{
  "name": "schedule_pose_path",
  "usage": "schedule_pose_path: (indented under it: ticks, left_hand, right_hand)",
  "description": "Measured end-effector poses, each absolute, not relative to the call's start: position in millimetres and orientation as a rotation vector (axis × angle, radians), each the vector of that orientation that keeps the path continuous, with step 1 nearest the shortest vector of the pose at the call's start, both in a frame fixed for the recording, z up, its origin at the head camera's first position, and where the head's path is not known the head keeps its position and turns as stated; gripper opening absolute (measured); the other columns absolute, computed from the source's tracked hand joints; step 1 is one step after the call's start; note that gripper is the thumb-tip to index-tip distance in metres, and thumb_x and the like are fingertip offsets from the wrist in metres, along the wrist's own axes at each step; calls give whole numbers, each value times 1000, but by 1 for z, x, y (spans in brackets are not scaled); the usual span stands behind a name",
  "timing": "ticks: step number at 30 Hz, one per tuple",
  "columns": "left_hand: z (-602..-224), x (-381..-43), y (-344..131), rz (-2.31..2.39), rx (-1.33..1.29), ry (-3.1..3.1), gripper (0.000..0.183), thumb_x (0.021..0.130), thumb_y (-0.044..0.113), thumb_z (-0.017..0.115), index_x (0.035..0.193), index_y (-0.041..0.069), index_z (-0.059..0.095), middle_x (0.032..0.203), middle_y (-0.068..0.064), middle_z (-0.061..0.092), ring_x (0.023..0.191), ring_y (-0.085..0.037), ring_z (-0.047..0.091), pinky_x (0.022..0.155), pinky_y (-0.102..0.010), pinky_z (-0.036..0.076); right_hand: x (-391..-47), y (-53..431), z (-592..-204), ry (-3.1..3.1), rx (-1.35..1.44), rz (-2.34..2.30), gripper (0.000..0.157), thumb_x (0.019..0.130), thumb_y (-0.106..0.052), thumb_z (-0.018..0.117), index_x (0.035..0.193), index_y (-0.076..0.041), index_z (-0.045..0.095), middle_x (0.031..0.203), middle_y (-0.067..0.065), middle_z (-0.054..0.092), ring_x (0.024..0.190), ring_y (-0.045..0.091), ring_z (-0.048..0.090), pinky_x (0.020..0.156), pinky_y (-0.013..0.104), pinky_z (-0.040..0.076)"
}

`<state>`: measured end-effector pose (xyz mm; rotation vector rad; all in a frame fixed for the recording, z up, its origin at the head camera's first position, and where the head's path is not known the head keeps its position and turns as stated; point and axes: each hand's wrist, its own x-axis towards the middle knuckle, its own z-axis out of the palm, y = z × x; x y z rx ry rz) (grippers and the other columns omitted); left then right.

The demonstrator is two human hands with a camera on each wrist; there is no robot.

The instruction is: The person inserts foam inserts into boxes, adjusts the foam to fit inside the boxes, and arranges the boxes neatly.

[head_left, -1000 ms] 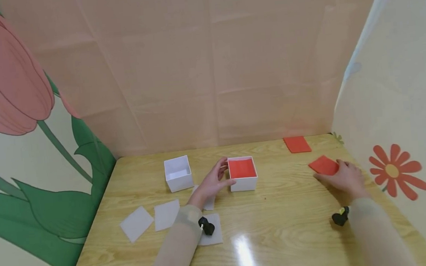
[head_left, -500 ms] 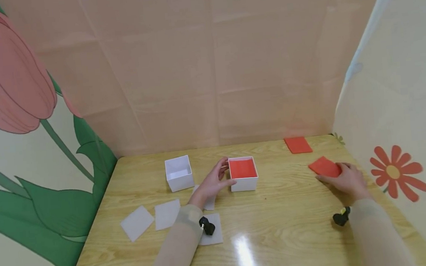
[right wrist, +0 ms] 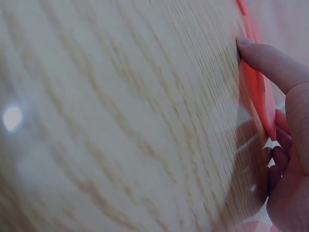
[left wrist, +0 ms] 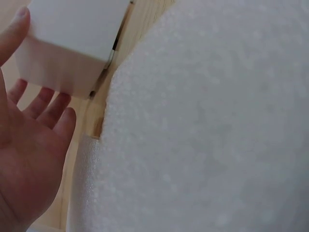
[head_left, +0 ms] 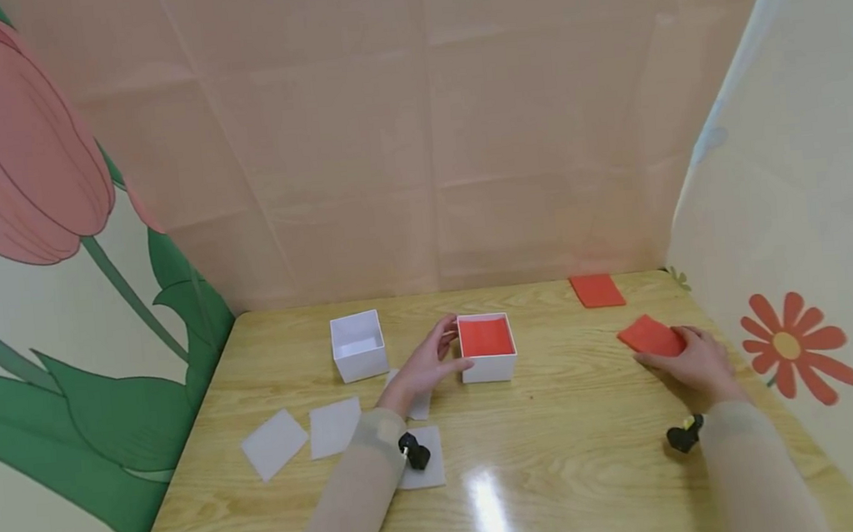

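Near the middle of the table a white box (head_left: 490, 369) has a red square (head_left: 486, 337) inside its open top. My left hand (head_left: 424, 368) holds this box at its left side, thumb at the front face and fingers toward the back. The left wrist view shows those fingertips against the wall of the box (left wrist: 72, 29). At the right, my right hand (head_left: 697, 362) grips a thin red square sheet (head_left: 650, 336) by its near edge, close over the tabletop. In the right wrist view the thumb lies on one side of the red sheet (right wrist: 258, 96), fingers on the other.
A second white box (head_left: 358, 346), nothing inside, stands left of the left hand. Flat white foam squares (head_left: 274, 445) lie at the left, some partly under the left arm. Another red square (head_left: 597, 291) lies near the table's back edge. Printed cloths (head_left: 804, 186) hang around the table.
The right hand has shifted very slightly to the right over the red sheet. The left hand and both boxes have stayed in place; the view has tilted a little.
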<state>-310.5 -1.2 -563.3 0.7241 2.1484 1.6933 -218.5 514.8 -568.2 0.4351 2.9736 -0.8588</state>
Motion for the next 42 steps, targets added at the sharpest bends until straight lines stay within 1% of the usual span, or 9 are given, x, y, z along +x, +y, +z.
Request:
schedule_pose_path:
  ticks: [5, 11, 18, 27, 33, 36, 39, 42]
  left_hand:
    - [-565, -310, -1, 1691, 729, 2149, 99, 95, 32, 85, 171, 24, 23, 164, -2, 42, 155, -26, 39, 127, -36, 31]
    - [-566, -310, 1, 1699, 744, 2139, 98, 95, 31, 85, 171, 23, 24, 164, -3, 43, 154, -27, 39, 127, -35, 31]
    - [-567, -311, 3, 1706, 749, 2130, 97, 95, 29, 85, 170, 27, 24, 164, -3, 43, 154, -27, 39, 127, -36, 31]
    - [-567, -311, 3, 1696, 756, 2141, 96, 96, 30, 84, 171, 26, 24, 163, -3, 43, 154, -27, 39, 127, -37, 31]
    - [-568, -313, 1, 1703, 750, 2136, 96, 96, 30, 85, 170, 28, 24, 163, -2, 43, 154, -27, 39, 128, -37, 31]
    - [-568, -313, 1, 1708, 752, 2140, 96, 95, 30, 85, 170, 26, 25, 163, -3, 43, 154, -27, 40, 128, -38, 31]
    - [-568, -314, 1, 1709, 759, 2142, 96, 96, 28, 84, 171, 21, 23, 163, -4, 43, 154, -29, 40, 128, -40, 30]
    - [-568, -314, 2, 1704, 765, 2137, 97, 97, 26, 84, 171, 19, 22, 164, -5, 42, 154, -29, 39, 128, -40, 30]
  right_hand:
    - [-218, 517, -573, 2981, 438, -846, 125, 88, -78, 70, 161, 12, 25, 157, 47, 18, 135, 69, 19, 101, 83, 25]
    - [-216, 519, -576, 3001, 452, -827, 122, 89, -77, 70, 160, 13, 27, 156, 47, 19, 135, 69, 21, 100, 84, 25]
    - [-213, 515, -572, 3003, 459, -837, 120, 90, -74, 71, 160, 13, 27, 156, 47, 20, 134, 70, 22, 99, 83, 26]
    - [-214, 515, -573, 2977, 484, -832, 121, 89, -77, 69, 161, 11, 27, 157, 47, 19, 133, 69, 21, 97, 83, 25]
    - [-216, 509, -571, 3014, 450, -814, 118, 89, -76, 71, 158, 12, 31, 156, 46, 26, 131, 69, 27, 93, 82, 27]
    - [-217, 503, -569, 3041, 426, -844, 115, 89, -73, 73, 157, 12, 34, 154, 45, 32, 129, 67, 31, 93, 78, 30]
    - [-219, 498, -568, 3053, 395, -897, 115, 89, -71, 75, 157, 11, 35, 151, 42, 38, 129, 63, 33, 95, 75, 31]
    - [-224, 490, -567, 3067, 329, -918, 114, 88, -70, 77, 158, 10, 35, 149, 39, 41, 129, 59, 34, 97, 74, 35]
